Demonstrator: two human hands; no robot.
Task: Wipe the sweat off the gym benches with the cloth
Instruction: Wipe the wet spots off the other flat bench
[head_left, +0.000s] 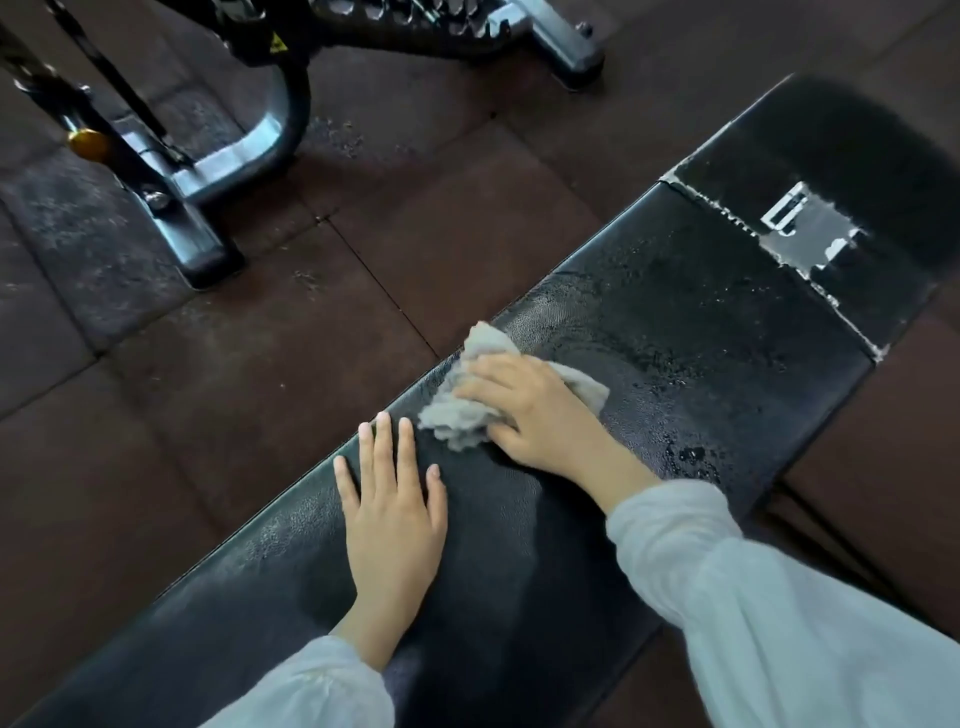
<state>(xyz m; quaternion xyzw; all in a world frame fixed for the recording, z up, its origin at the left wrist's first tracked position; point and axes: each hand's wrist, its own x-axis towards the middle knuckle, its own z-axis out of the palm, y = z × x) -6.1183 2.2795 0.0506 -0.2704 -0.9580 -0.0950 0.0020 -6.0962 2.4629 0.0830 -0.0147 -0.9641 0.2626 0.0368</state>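
Note:
A black padded gym bench (675, 312) runs from lower left to upper right. Wet drops and smears cover its middle pad. A crumpled grey cloth (457, 415) lies on the pad near the bench's left edge. My right hand (524, 410) presses down on the cloth, fingers spread over it and pointing left. My left hand (392, 514) rests flat on the pad just below the cloth, fingers straight, holding nothing. Both arms wear pale long sleeves.
The far bench pad (831, 171) has a worn, peeling white label (805, 234). A metal machine frame (197, 171) with a yellow knob (88, 144) stands on the dark rubber floor tiles (208, 389) at upper left. Another steel base foot (566, 47) sits at the top.

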